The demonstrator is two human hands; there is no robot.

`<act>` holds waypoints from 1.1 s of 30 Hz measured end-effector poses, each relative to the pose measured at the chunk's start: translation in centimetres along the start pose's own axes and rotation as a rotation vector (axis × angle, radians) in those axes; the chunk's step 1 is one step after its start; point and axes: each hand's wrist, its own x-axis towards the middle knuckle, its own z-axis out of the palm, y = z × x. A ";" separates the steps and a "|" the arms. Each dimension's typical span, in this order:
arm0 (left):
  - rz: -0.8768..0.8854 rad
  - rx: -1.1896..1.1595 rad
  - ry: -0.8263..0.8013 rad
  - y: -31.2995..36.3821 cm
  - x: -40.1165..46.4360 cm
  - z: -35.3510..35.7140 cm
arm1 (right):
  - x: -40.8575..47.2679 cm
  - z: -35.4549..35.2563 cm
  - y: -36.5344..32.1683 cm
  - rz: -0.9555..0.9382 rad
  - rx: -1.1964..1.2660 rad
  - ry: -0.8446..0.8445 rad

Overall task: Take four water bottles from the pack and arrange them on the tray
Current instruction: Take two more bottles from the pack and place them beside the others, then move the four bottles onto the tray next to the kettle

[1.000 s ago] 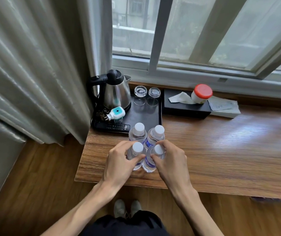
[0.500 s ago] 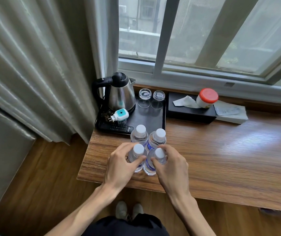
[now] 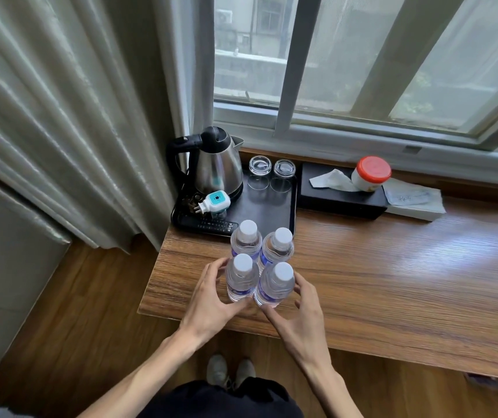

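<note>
Four clear water bottles with white caps stand in a tight two-by-two cluster on the wooden table [image 3: 392, 282], just in front of the black tray [image 3: 271, 211]. The back pair [image 3: 246, 241] [image 3: 277, 247] is almost at the tray's front edge. My left hand [image 3: 211, 294] curves around the left side of the front left bottle [image 3: 241, 279], fingers spread. My right hand [image 3: 299, 309] curves around the right side of the front right bottle [image 3: 274, 285], fingers apart and only lightly touching. I cannot see any wrap around the bottles.
On the tray stand a steel kettle [image 3: 217, 170], two upturned glasses [image 3: 271, 173], a teal plug adapter [image 3: 214, 203] and a remote [image 3: 208, 226]. A black tissue box [image 3: 341, 197] with a red-lidded jar [image 3: 369, 173] sits to the right. Curtains hang at left; the table edge is close.
Both hands have slid down from the tops of the front bottles and loosened, with fingers now spread at the sides. The bottles stay in place. My view has shifted slightly.
</note>
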 end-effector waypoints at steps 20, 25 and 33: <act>-0.008 -0.040 0.131 -1.6 -0.1 2.0 | 0.2 2.9 0.6 0.067 0.195 0.155; 0.017 -0.051 0.130 -2.2 -1.7 0.4 | -1.3 2.4 0.9 0.082 0.231 0.176; 0.067 -0.011 0.249 -1.5 -0.1 -4.4 | -1.5 -0.8 1.1 0.124 0.298 0.263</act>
